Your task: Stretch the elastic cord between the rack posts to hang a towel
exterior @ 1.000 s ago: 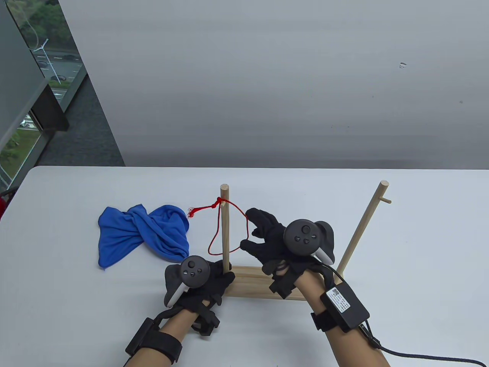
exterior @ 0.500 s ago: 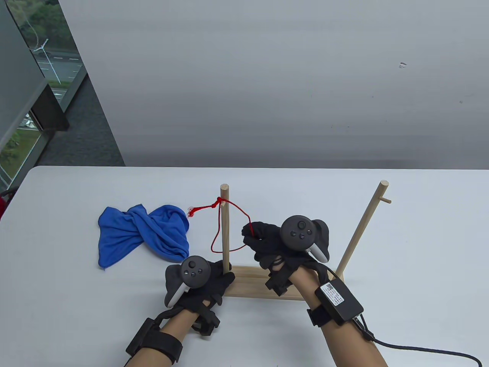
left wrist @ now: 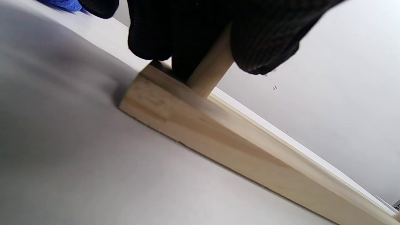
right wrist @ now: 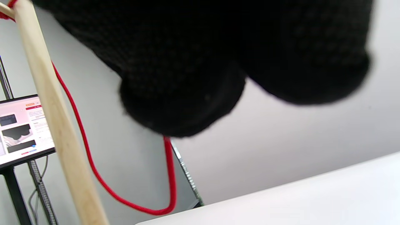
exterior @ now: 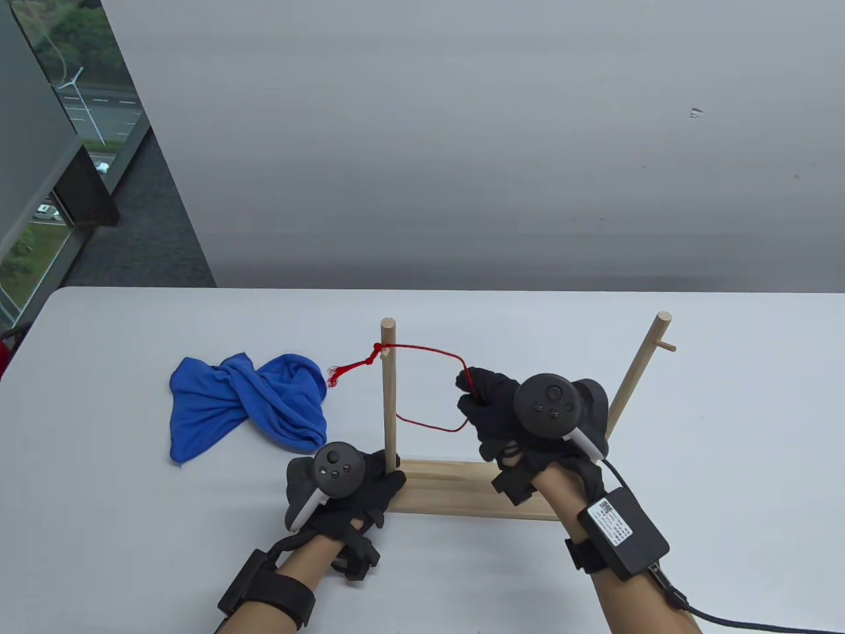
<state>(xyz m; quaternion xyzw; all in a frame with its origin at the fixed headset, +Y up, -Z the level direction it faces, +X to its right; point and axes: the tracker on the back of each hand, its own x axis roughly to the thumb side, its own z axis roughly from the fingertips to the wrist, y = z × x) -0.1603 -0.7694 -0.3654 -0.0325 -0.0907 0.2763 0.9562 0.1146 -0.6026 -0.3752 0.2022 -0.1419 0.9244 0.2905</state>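
Right hand [exterior: 521, 413]: knit-gloved fingers [exterior: 472, 383] pinched shut on the thin red cord [exterior: 429, 350], knotted high on the round wooden left post [exterior: 389, 396] and sagging in a loop between. Left hand [exterior: 343, 489]: fingers [left wrist: 150, 34] wrapped around that post's foot at the flat plank base [left wrist: 250, 150], palm low on the table [exterior: 132, 528]. Crumpled blue towel [exterior: 247, 406] lying left of the rack, apart; right post [exterior: 634, 383] leaning, bare.

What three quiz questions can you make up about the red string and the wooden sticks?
1. True or false: the red cord is already hooked on the right post.
2. Which hand grips the bottom of the left post?
3. Where does the blue towel lie? A) on the cord B) on the table left of the rack C) in the right hand

Key: 1 false, it is tied only to the left post. 2 the left hand. 3 B.
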